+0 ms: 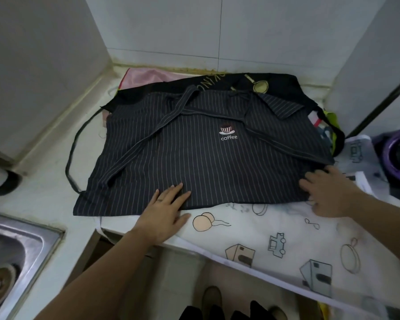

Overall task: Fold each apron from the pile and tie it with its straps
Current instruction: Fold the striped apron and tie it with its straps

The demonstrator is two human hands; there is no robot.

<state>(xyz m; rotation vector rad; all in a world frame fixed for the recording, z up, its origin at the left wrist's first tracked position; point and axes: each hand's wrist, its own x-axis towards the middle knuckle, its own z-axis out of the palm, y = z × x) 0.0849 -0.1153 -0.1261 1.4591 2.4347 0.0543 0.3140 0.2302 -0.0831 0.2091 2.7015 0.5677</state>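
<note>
1. A dark charcoal pinstriped fabric apron [203,162] lies spread in a rough rectangle across the middle of the pale, worn tabletop [53,181], topmost on a pile of aprons that reaches to the back edge by the tiled wall.
2. Its front carries a small white cup emblem with the word "coffee" [228,133]; its flat striped straps [148,137] lie loose in diagonal bands across the cloth.
3. The left hand [164,213] rests flat, fingers spread wide and palm down, on the apron's near hem; it grips nothing.
4. The right hand [328,192] also lies open with fingers splayed, pressing the apron's near right corner, holding nothing.
5. Under the striped one lies a plain black apron with yellow lettering [240,80], and a thin pink cloth [148,76] shows at the back left corner.
6. A white, smooth apron printed with cartoon houses and pans [286,239] drapes over the tabletop's front edge.
7. A stainless steel sink [16,248] sits at the front left corner.
</note>
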